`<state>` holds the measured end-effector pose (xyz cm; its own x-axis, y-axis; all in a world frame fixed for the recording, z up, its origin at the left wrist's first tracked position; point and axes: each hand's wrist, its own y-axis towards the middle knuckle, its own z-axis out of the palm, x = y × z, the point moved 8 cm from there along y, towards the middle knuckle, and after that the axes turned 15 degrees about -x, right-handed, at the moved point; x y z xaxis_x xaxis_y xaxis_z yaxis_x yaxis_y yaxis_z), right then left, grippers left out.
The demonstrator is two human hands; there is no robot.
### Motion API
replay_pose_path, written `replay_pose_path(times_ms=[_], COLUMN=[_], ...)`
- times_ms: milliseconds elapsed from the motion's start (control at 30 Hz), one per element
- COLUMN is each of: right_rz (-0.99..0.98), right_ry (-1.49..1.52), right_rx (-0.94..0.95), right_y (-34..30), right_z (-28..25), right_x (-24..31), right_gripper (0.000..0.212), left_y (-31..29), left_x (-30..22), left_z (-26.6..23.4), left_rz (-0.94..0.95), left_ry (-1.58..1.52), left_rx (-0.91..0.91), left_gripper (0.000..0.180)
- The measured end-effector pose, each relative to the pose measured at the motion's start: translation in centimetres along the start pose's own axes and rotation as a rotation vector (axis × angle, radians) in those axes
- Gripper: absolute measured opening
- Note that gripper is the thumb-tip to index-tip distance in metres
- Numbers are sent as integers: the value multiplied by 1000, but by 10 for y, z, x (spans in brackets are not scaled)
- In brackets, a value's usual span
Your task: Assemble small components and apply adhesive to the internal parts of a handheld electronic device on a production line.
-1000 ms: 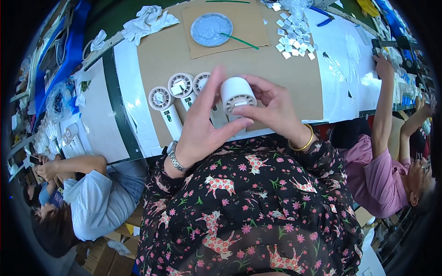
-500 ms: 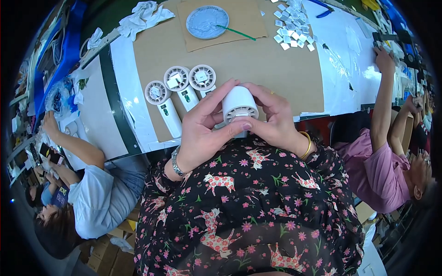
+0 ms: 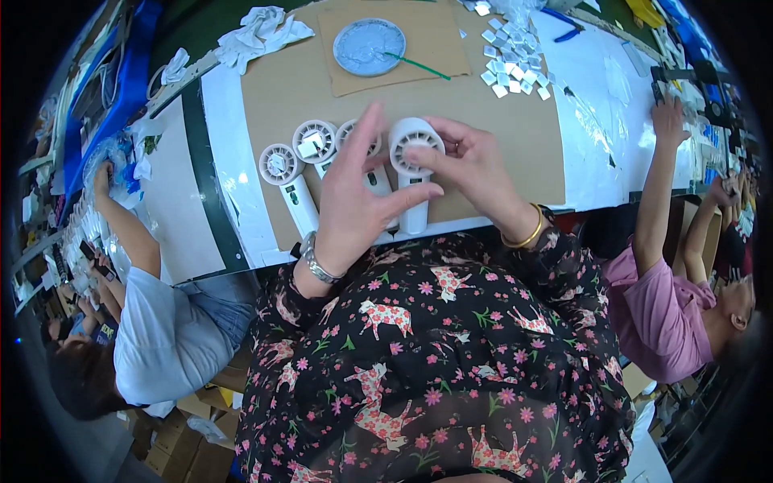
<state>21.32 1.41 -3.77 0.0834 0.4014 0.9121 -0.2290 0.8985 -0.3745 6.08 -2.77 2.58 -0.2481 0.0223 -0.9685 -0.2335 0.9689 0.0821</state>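
My right hand (image 3: 477, 165) is closed round the head of a white handheld fan (image 3: 415, 216), its thumb over the round grille. The fan stands tilted with its handle down toward me, and the grille now faces up. My left hand (image 3: 351, 185) is off the fan's head, fingers stretched and thumb apart, close beside the handle. To its left lie more white fans: one at the far left (image 3: 279, 164), a second (image 3: 313, 143) with a small white square block on its grille, and a third (image 3: 346, 134) partly hidden behind my left hand.
Beyond the fans, a round dish (image 3: 370, 68) of grey paste sits on cardboard (image 3: 447, 60) with a green stick (image 3: 425, 67) across its rim. Several small metallic squares (image 3: 515, 68) lie right of it, near blue-handled pliers (image 3: 569, 35). White gloves (image 3: 262, 36) lie far left. Co-workers sit either side.
Both hands were cupped round the fan's head; my left hand has let go and opened. The fan has tipped so its grille and handle show, held by my right hand.
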Motion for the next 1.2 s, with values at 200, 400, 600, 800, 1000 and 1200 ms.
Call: replay_pose_path(times_ms=[200, 400, 600, 800, 1000, 1200], right_rz=[-142, -559, -920, -537, -669, -825], right_ry=[-221, -511, -817, -931, -790, -798], right_rx=[-97, -392, -551, -448, -479, -525], right_y=[33, 26, 40, 68, 52, 44], right_z=[-10, -24, -45, -45, -39, -36], right_x=[7, 37, 89, 71, 84, 94], right_gripper=[51, 40, 36, 27, 20, 18], left_y=[15, 16, 22, 20, 16, 15], left_x=[-20, -6, -11, -19, -16, -17], left_z=[-10, -5, 3, 9, 2, 0], left_rz=[556, 550, 564, 583, 582, 591], left_ry=[480, 533, 601, 637, 663, 636], left_rx=[-143, -92, -87, -53, -57, -78], left_gripper=[86, 78, 76, 79, 78, 77])
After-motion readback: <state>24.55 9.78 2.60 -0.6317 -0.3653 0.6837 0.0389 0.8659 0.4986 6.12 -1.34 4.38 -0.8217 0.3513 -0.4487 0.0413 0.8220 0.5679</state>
